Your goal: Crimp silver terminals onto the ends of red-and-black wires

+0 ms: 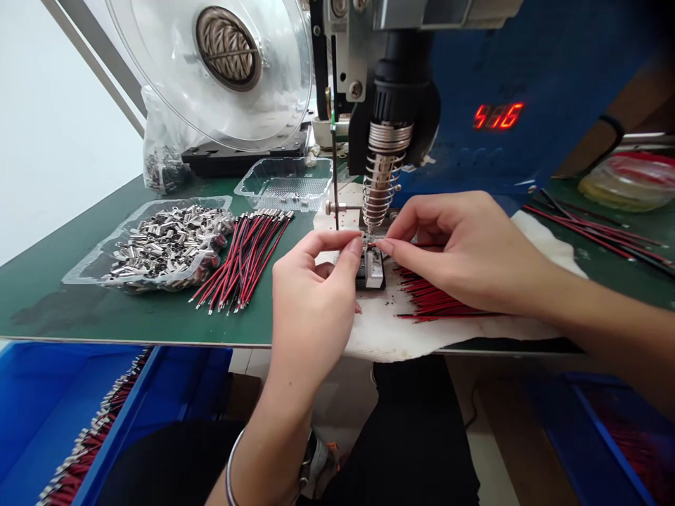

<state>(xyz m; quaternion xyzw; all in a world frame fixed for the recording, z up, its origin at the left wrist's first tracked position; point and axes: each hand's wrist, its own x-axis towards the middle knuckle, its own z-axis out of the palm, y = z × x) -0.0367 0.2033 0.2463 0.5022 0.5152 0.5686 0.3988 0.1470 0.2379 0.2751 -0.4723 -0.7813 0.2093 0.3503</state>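
Note:
My left hand [321, 281] is closed in a pinch at the left side of a small metal fixture [374, 270]; what sits between its fingertips is too small to make out. From the right, my right hand [458, 246] pinches a thin red wire [372, 244] at the top of the fixture. Just above both sets of fingertips is the soldering iron [380, 179], pointing down with a coiled spring around it. A bundle of red and black wires [437, 299] lies on a white cloth [390, 337] beneath my right hand.
Left of my hands, a clear tray [84, 270] holds many small metal connectors, beside wires with connectors attached [247, 253]. Behind are another clear tray [285, 176] and a large clear reel [158, 63]. A blue machine [474, 161] displays red digits. Blue bins [42, 400] sit below the table.

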